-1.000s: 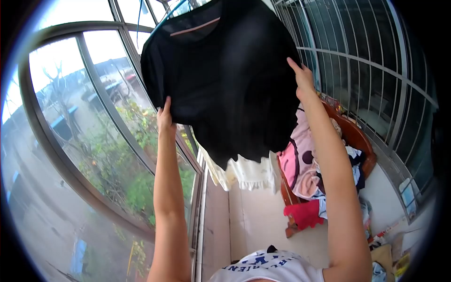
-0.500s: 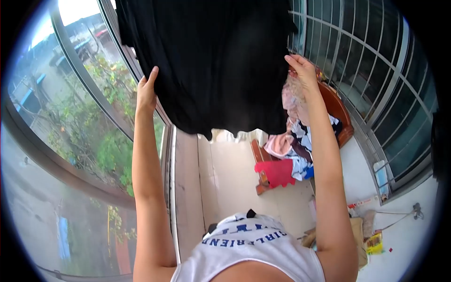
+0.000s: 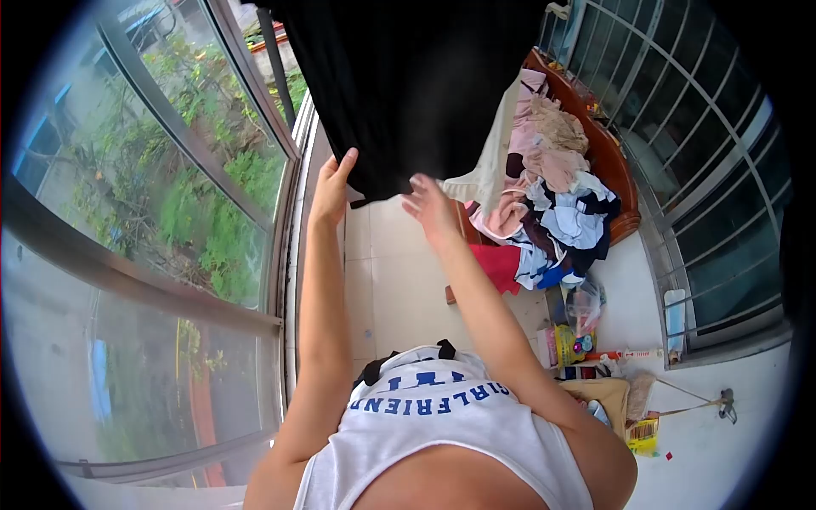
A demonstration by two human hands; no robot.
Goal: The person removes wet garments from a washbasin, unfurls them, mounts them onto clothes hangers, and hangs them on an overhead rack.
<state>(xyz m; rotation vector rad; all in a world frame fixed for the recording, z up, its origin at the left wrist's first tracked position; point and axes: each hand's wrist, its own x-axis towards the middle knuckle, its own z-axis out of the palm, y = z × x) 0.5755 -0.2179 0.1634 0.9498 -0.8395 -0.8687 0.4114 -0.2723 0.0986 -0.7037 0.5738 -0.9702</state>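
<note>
Two bare hands are raised to the lower part of a black shirt, which hangs in front of the person, its top cut off by the upper edge of the view. The shirt's long axis runs from top to bottom of the view, and its hem points down towards the wearer of the white tank top. The left hand is clamped on the shirt's left edge near the bottom corner, thumb on the near side. The right hand is apart from it, fingers spread at the middle of the hem; whether they touch the cloth I cannot tell.

A white garment hangs behind the shirt, showing past its right edge. Beyond that, a wooden bench carries heaped clothes from its far end to its near edge, and a red cloth hangs at its near left corner.
</note>
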